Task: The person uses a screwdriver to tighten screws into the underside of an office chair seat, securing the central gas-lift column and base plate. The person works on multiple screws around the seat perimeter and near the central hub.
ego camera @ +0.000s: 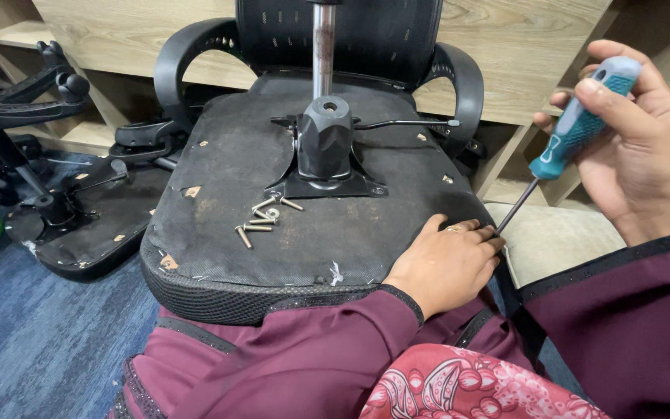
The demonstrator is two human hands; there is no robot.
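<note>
Nearest the camera, maroon sleeves and a red floral cloth fill the lower frame, and an upturned black office chair seat with a fabric-covered underside [273,178] rests against the person's lap. The left hand [445,264] lies palm down on the seat's near right edge, fingers spread flat and gripping nothing, its fingertips right beside the tip of the tool. The right hand [633,147], raised up and to the right, is closed firmly around the handle of a teal and grey screwdriver [564,143]. The screwdriver's long axis slants down and to the left, from the handle near the upper right to the thin metal shaft, whose tip meets the seat edge just at the left hand's fingers; what the tip sits on is hidden there. A little farther in, towards the middle of the seat, a small cluster of loose silver screws [261,219] lies well to the left of both hands, nearer the left one. Beyond them stands the black tilt mechanism on its metal plate [326,147], with a chrome gas cylinder [322,46] rising from it and a thin lever reaching right. The seat's broad surface between screws and hands is bare fabric. Farther left, on blue carpet, lie another black seat pan [87,225] and a black star base [17,93], with light wooden shelving [521,46] behind.
</note>
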